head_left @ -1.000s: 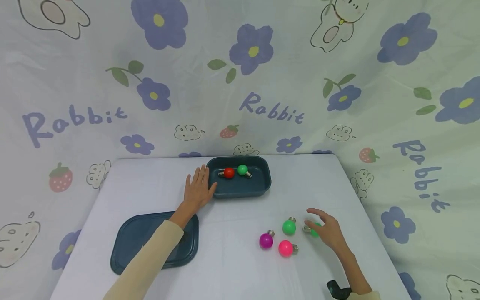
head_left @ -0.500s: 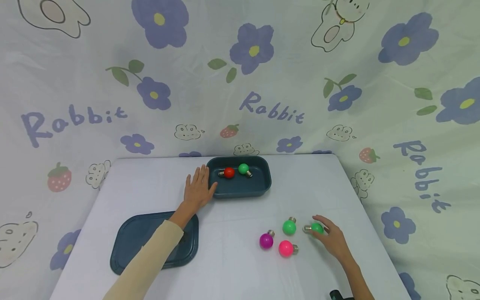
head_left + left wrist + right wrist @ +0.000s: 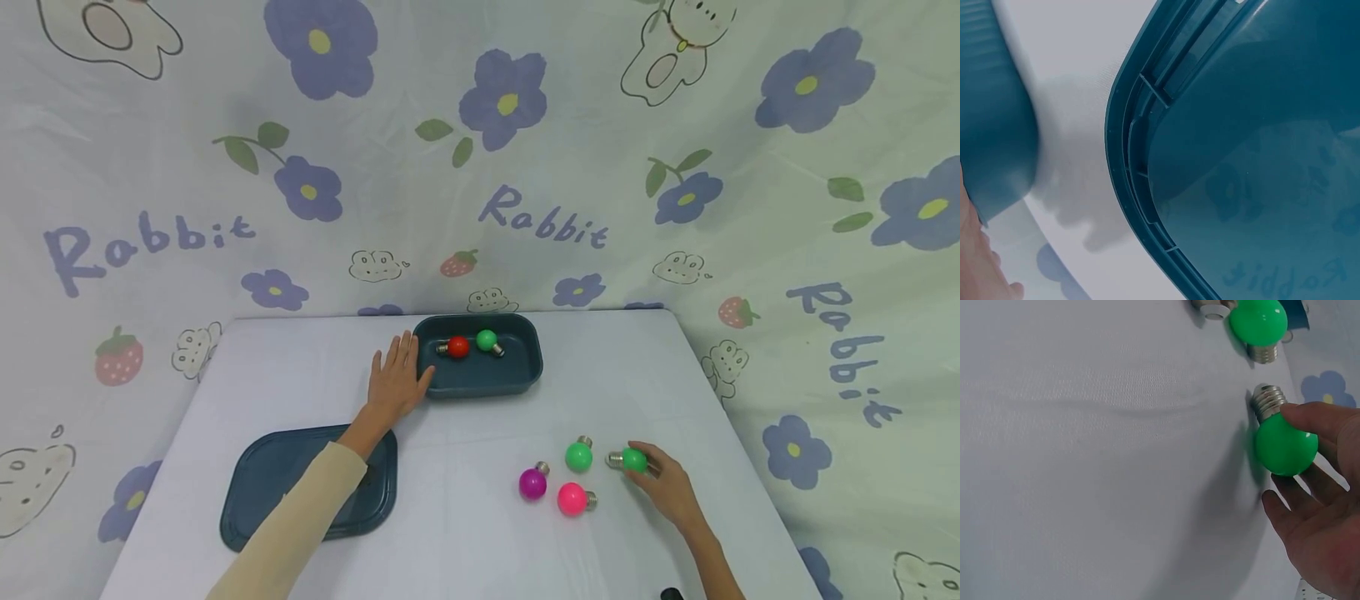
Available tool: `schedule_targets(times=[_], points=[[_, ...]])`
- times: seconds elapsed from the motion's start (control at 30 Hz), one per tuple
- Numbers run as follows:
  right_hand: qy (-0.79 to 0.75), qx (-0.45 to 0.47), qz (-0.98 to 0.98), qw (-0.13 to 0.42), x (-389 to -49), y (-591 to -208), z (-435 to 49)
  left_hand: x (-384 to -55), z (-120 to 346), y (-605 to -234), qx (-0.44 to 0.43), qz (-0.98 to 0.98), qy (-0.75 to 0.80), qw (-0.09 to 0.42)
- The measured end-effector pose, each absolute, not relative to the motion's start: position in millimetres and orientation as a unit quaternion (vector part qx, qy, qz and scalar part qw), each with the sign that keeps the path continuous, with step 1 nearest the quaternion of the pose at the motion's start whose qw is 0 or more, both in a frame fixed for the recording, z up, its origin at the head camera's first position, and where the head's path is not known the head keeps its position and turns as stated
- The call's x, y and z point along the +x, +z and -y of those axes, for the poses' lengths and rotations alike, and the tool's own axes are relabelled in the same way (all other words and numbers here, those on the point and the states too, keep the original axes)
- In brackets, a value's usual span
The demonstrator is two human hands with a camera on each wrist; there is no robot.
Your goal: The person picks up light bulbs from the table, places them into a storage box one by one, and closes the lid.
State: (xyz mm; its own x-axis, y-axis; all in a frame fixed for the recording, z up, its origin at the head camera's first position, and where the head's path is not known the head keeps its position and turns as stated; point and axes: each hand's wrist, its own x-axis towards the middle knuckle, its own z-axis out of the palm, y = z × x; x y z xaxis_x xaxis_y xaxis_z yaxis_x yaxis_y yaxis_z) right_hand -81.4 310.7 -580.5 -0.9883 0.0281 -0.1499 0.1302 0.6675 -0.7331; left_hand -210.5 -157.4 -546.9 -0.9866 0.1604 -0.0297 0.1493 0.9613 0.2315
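Note:
My right hand (image 3: 667,490) is at a green light bulb (image 3: 634,460) on the right of the table. In the right wrist view, the thumb presses that bulb (image 3: 1286,445) near its metal screw base, and the other fingers curl round its far side. The bulb lies on its side, base pointing left in the head view. My left hand (image 3: 393,386) rests with straight fingers against the left wall of a dark teal bin (image 3: 480,390). Inside the bin lie a red bulb (image 3: 458,347) and a green bulb (image 3: 487,340).
Left of the right hand lie another green bulb (image 3: 578,457), a purple bulb (image 3: 532,484) and a pink bulb (image 3: 572,499). A dark teal, lid-like tray (image 3: 251,479) lies at the front left, partly under the left sleeve (image 3: 300,517). A printed curtain (image 3: 420,192) hangs behind the table.
My right hand has come down and to the right onto the green bulb, its fingers closing round it. The left hand has stayed at the bin.

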Motion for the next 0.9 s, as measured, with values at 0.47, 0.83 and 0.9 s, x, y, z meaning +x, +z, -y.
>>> schedule_targets(times=[0.47, 0.83, 0.9], points=[[-0.408, 0.053, -0.909, 0.064, -79, -579, -311, -209, 156, -548, 0.075, -0.99, 0.113, 0.032], [-0.408, 0.017, -0.912, 0.019, -88, -568, -307, -209, 156, -548, 0.074, -0.991, 0.111, 0.029], [-0.408, 0.009, -0.913, 0.012, -91, -563, -305, -209, 156, -548, 0.074, -0.991, 0.112, 0.027]])
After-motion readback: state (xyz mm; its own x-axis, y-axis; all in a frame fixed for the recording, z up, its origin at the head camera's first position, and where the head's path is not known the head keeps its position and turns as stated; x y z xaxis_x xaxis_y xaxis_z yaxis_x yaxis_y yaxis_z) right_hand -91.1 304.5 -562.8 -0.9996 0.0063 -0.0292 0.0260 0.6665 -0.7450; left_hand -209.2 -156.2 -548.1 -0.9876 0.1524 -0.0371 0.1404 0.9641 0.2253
